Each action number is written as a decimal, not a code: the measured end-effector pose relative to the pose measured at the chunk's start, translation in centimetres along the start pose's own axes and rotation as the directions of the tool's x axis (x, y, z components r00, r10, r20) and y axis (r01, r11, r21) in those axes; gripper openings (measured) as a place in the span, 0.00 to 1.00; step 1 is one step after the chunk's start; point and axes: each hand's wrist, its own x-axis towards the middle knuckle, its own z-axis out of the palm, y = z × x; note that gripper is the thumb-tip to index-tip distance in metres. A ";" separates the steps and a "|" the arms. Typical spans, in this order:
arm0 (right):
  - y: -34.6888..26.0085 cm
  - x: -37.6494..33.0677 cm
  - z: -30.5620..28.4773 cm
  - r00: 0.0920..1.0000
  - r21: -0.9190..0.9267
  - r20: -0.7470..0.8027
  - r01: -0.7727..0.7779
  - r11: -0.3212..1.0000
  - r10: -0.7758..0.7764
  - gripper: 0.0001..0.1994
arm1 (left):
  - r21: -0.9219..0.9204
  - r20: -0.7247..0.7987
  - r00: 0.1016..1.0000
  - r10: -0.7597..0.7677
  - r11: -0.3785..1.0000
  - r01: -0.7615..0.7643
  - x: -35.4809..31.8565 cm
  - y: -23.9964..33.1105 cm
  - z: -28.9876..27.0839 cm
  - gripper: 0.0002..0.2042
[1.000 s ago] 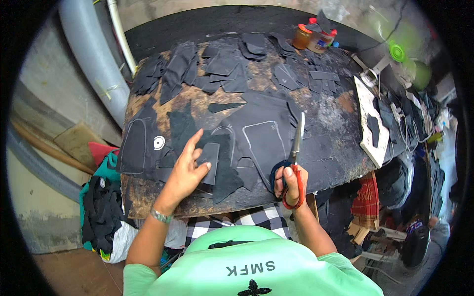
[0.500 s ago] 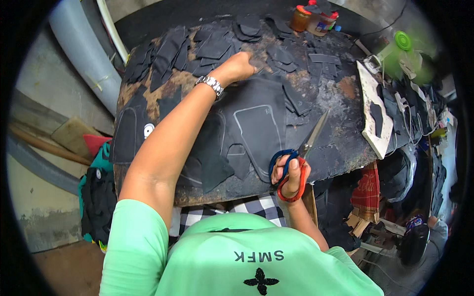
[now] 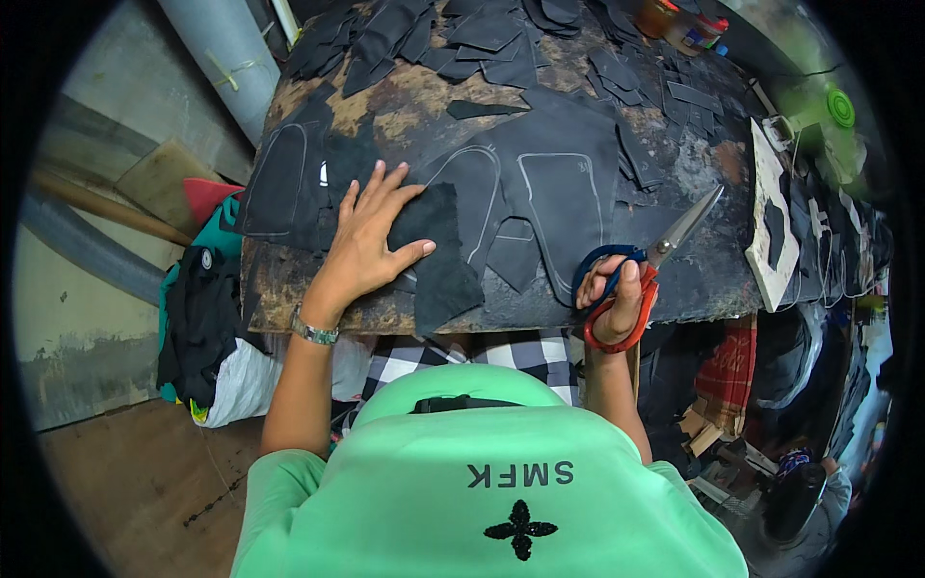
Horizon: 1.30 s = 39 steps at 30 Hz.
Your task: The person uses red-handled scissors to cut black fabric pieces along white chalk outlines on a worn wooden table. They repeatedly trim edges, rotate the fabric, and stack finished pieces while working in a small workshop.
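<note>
Head view. Orange-lidded jars (image 3: pixel 679 21) at top right edge, labels unreadable. Pale cardboard template (image 3: pixel 771 226) with dark cutout, right of centre. Left hand (image 3: pixel 371 236) flat, fingers spread, pressing black fabric piece (image 3: pixel 436 255) at frame centre-left, near table edge; watch on wrist. Right hand (image 3: pixel 617 299) closed through handles of scissors (image 3: pixel 641 265), blades nearly shut, pointing upper right. Worn dark worktable (image 3: pixel 405 111) strewn with black cut pieces (image 3: pixel 501 43); grey pipe (image 3: pixel 217 48) upper left.

We see a worn, stained worktable (image 3: pixel 405 111); black cut pieces (image 3: pixel 482 39) heap at its far edge, larger chalk-marked black sheets (image 3: pixel 559 183) nearer.
</note>
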 end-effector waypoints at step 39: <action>-7.7 -2.4 0.2 0.241 -0.889 0.456 0.086 0.449 0.857 0.30 | -0.573 0.368 0.859 -0.355 0.642 0.510 -11.1 7.2 -2.5 0.26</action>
